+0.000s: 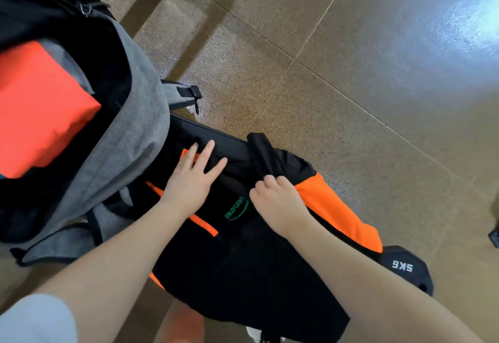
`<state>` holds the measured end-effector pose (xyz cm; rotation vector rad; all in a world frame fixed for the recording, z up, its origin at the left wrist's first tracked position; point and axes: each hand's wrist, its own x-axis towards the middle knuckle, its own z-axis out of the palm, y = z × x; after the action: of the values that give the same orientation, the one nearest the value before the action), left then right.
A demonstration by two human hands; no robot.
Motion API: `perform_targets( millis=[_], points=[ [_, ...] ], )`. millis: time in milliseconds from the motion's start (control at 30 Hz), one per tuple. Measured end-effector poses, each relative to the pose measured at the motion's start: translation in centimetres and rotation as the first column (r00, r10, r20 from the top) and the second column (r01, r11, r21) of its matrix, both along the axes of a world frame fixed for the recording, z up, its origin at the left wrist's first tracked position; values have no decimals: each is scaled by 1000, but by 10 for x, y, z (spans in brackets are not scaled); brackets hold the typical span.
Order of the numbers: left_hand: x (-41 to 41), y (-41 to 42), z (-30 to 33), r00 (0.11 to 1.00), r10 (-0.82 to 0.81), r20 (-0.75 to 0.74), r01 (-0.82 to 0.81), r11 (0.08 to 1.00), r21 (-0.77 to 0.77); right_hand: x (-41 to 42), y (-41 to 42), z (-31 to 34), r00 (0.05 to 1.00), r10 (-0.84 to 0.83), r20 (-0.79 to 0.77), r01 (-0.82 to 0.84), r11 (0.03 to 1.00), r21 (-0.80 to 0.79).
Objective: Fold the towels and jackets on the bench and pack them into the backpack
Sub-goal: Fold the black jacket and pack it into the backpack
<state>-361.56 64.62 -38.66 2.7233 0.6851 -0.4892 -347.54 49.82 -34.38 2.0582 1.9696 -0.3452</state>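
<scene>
On the desk (205,132), your black-and-orange jacket (243,256) lies spread, just beside the grey backpack (129,116). Your left hand (189,180) presses flat on the jacket, its fingers (205,153) straight and splayed. Your right hand (278,202) has its fingers (270,182) curled, pinching a black fold of the jacket. Orange fabric (40,105) sits inside the open backpack. A weight marked 5KG (405,267) lies by the jacket's right edge.

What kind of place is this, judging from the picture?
Probably a gym or its changing area: a dumbbell marked 5KG lies beside the black padded bench, on a speckled, glossy floor.
</scene>
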Motion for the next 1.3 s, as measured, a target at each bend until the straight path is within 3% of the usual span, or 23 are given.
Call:
perform_targets(
  millis=[67,133,167,233,333,400,467,533,633,700,800,867,967,1033,1100,1200,1233,1300],
  points=[
    [-3,-8,-1,999,29,-31,-29,1000,-3,3,-7,6,974,-228,9,227,966,-125],
    [-1,-13,2,997,63,-33,-63,998,10,2,-15,19,896,-444,0,418,844,-336],
    [0,-13,4,996,75,-39,-75,997,8,0,-21,18,835,-550,15,513,767,-385],
    [5,-12,9,993,109,-39,-109,994,-13,2,-26,24,772,-631,82,612,703,-362],
    [16,-3,17,988,153,40,-151,988,-30,17,-35,30,834,-496,242,536,832,-142],
    [23,4,16,962,271,20,-269,960,-76,27,-54,27,862,-424,277,453,890,-46],
    [25,13,12,916,402,-16,-399,904,-151,25,-63,30,914,-359,188,344,933,109],
    [27,22,15,882,472,13,-458,862,-220,9,-62,40,960,-275,53,263,951,162],
    [33,29,33,777,615,129,-544,762,-351,-32,-52,41,922,-347,-171,349,937,-23],
    [35,22,43,789,591,167,-531,793,-298,-51,-39,31,867,-449,-217,435,894,-111],
    [30,11,42,705,709,-32,-667,647,-369,-63,-20,20,699,-638,-323,574,770,-279],
    [30,2,40,711,677,-193,-689,613,-387,-67,-17,15,489,-743,-457,604,667,-437],
    [41,-12,39,702,655,-278,-701,567,-433,-70,-17,19,337,-771,-541,673,599,-434],
    [50,-17,36,660,711,-243,-727,521,-448,-70,-17,23,358,-719,-596,705,626,-332],
    [59,-15,36,586,799,-132,-732,452,-510,-73,-19,28,421,-594,-685,637,732,-244],
    [52,-5,46,381,915,-131,-619,147,-771,-77,-22,35,317,-502,-804,347,851,-394],
    [43,-1,43,373,914,-160,-603,108,-791,-77,-25,34,316,-509,-800,316,852,-417],
    [23,1,38,438,873,-214,-683,168,-711,-71,-33,30,418,-536,-734,481,816,-321]
  ],
)
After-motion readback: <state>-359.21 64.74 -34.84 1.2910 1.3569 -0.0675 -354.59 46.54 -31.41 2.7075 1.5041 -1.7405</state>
